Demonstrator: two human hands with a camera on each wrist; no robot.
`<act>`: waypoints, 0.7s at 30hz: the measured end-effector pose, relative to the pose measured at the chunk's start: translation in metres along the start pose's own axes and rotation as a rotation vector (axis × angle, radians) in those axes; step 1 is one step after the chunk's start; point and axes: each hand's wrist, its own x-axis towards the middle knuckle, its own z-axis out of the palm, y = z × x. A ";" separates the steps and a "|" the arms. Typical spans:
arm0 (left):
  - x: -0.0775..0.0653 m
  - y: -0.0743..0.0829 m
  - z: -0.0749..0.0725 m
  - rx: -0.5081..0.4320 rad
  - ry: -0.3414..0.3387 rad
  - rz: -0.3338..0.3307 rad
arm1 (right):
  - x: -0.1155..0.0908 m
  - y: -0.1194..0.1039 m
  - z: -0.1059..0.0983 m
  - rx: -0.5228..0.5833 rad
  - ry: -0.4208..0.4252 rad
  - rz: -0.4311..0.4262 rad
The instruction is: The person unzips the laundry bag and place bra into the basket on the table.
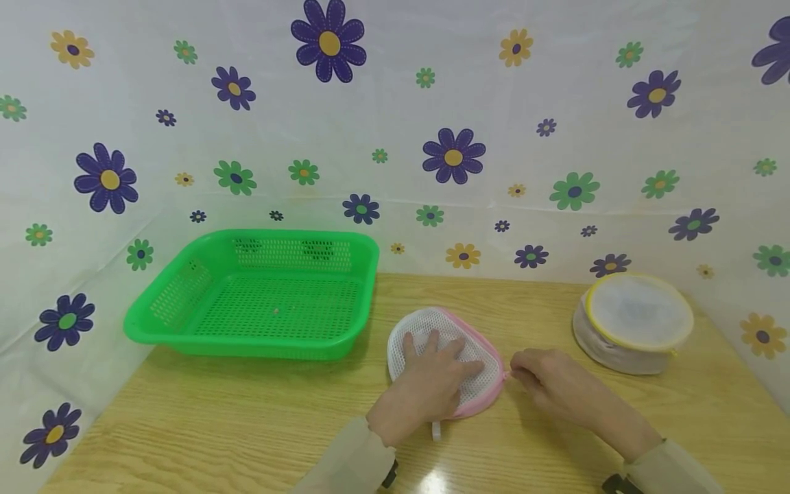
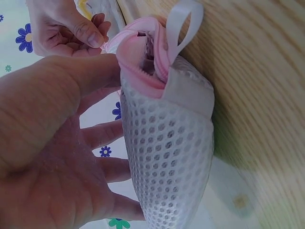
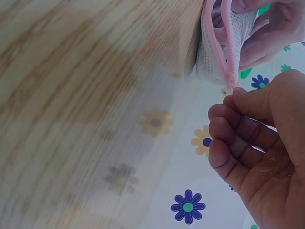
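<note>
A white mesh laundry bag (image 1: 426, 322) with a pink zipper edge lies on the table in the head view. My left hand (image 1: 430, 374) rests on top of it, fingers spread and fairly straight. On the bag's right edge, my right hand (image 1: 555, 384) pinches the pink zipper pull (image 3: 232, 85) between thumb and index finger. The zipper is partly undone: a gap between its pink edges (image 2: 143, 86) shows in the left wrist view. A white loop (image 2: 183, 24) sticks out beside that gap.
A green plastic basket (image 1: 247, 345) with perforated sides stands at the left on the wooden table (image 1: 234, 425). Toward the back right sits a round grey-white bag (image 1: 642, 312) with yellow trim. A flower-patterned sheet (image 1: 395, 103) hangs behind the table.
</note>
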 end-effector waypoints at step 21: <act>0.001 -0.001 0.000 -0.019 -0.010 -0.006 | 0.001 -0.001 -0.002 -0.014 0.009 0.001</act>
